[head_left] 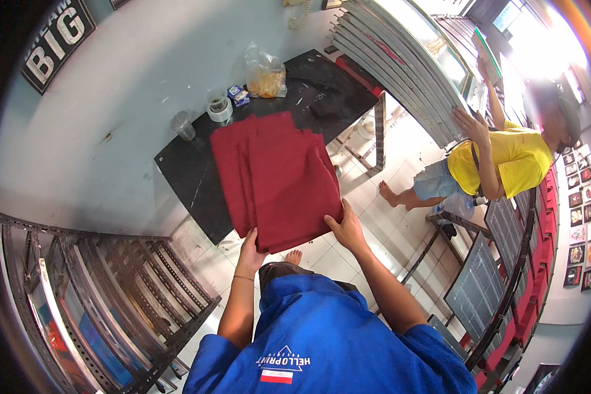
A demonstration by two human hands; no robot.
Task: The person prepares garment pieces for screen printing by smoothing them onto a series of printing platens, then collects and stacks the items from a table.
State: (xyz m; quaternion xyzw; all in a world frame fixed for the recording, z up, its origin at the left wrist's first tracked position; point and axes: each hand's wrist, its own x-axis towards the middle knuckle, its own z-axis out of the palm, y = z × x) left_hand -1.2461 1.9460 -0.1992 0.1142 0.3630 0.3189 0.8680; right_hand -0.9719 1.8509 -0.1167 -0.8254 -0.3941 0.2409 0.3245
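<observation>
A stack of folded dark red cloth (289, 177) is in front of me, its far part over the black table (190, 177). My left hand (248, 249) grips the near left corner, with the thumb on top. At the near right corner, my right hand (348, 228) holds the same stack, thumb on the upper face and the other fingers hidden underneath. A second layer shows along the left side, slightly offset. Whether the stack rests on the table or hangs just above it, I cannot tell.
On the table stand a plastic cup (182, 126), a tape roll (220, 111), a small blue packet (238, 96) and a clear plastic bag (266, 75). A metal rack (125, 295) is at left. A person in a yellow shirt (505, 157) stands right, near stacked frames (400, 65).
</observation>
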